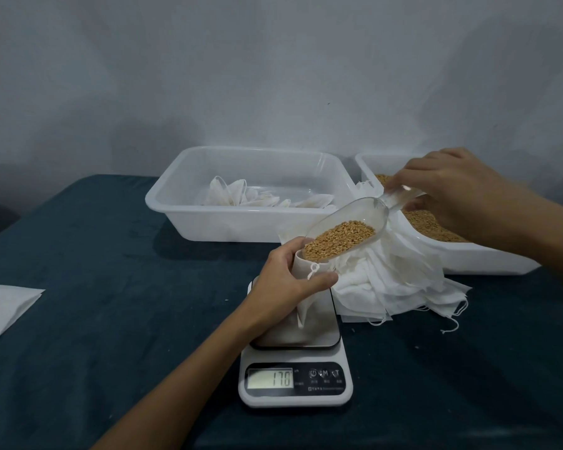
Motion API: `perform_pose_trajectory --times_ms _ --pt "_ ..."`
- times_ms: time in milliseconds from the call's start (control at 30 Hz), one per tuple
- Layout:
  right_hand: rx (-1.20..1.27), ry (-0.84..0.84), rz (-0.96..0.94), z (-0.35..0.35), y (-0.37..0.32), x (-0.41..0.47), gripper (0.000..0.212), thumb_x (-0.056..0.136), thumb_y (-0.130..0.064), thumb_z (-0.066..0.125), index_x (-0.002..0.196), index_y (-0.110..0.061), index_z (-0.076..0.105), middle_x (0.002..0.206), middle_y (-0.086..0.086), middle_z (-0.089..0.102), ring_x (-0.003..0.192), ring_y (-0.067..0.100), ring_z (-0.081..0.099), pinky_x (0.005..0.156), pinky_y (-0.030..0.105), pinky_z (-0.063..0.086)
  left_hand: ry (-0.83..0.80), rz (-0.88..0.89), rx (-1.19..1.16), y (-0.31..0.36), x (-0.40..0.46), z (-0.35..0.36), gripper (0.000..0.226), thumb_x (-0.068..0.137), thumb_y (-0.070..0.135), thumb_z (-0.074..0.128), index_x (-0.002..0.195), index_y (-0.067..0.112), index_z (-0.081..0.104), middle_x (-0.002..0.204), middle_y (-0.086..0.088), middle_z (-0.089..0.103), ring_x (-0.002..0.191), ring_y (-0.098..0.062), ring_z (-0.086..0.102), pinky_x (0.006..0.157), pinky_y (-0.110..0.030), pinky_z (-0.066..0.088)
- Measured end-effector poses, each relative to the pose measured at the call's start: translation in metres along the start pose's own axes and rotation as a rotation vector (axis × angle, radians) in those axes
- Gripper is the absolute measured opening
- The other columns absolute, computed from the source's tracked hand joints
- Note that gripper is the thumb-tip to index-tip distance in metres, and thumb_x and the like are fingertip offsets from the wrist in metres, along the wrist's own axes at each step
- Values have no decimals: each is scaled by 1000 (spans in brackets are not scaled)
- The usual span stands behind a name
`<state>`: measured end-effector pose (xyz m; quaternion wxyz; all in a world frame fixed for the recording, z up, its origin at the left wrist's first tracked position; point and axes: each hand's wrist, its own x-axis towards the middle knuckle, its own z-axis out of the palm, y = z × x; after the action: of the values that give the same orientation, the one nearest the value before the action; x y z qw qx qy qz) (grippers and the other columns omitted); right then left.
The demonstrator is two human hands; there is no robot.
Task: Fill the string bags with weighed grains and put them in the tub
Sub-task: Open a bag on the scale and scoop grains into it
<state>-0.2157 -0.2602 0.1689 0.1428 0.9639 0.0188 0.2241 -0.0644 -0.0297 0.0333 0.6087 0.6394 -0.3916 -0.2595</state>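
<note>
Reading on kitchen scale (pixel 295 358) display blurred, apparently 170. Left hand (pixel 285 276) curled round neck of string bag (pixel 301 311), held upright on steel platter. Right hand (pixel 449 193) gripping handle of clear scoop (pixel 348 227), tilted, lip at bag mouth, wheat grains (pixel 340 239) not yet emptied. Spare bags (pixel 400 287) heaped beside. Clear tub (pixel 251 193) behind holding several white bags, apparently filled. Grain tub (pixel 468 259) well stocked; filling apparently midway.
</note>
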Motion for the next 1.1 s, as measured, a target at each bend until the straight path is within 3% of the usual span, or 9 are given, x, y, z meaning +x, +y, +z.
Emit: perform_pose_trajectory --times_ms 167,400,800,1100 --pt "-16 8 0 1 1 1 41 74 -2 86 108 -19 71 97 -1 72 88 32 65 87 47 44 -3 -2 22 2 -1 0 69 72 43 85 132 18 63 121 -2 74 113 -24 70 104 -54 53" --pt "-3 7 -2 -1 -1 1 40 74 0 84 108 -18 72 97 0 71 88 34 65 89 49 44 10 -35 20 -1 1 -1 83 67 51 86 139 21 60 139 -6 64 129 -29 61 111 -55 48" --pt "13 -16 18 -3 -4 -2 37 77 0 82 109 -16 72 97 2 72 89 34 65 90 51 45 16 -38 6 -4 1 1 78 65 49 87 135 29 60 134 -7 66 122 -26 65 109 -51 51" --pt "15 -34 33 -2 -7 -5 36 78 -1 82 109 -17 71 98 0 71 90 33 65 91 49 44 4 -51 5 -4 1 2 73 71 41 86 137 20 61 137 -12 63 127 -35 60 111 -56 47"
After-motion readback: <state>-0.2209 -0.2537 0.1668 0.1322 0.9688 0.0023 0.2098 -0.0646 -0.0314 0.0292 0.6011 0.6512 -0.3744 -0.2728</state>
